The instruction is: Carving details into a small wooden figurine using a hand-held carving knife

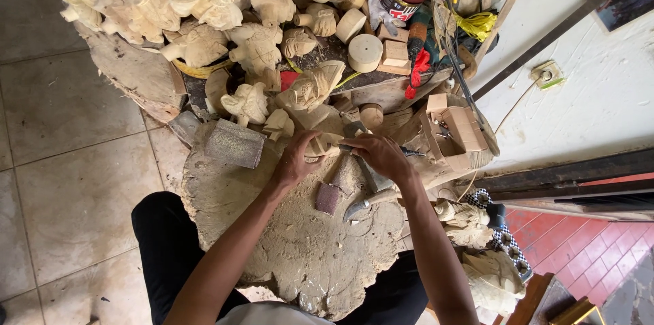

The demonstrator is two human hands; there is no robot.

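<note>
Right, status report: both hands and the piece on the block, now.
Left hand grips small pale wood carving on the stump block. Right hand holds a thin carving tool against it. Hooked knife and sanding block lie close below.

Both arms were bare from the fingers point(308, 140) back past the elbows, with no sleeves, watch or rings to be seen. The left hand point(294, 161) and right hand point(381, 156) wore no gloves. Black trousers point(160, 243) covered the legs, and a pale shirt point(272, 314) showed nearest the camera.
</note>
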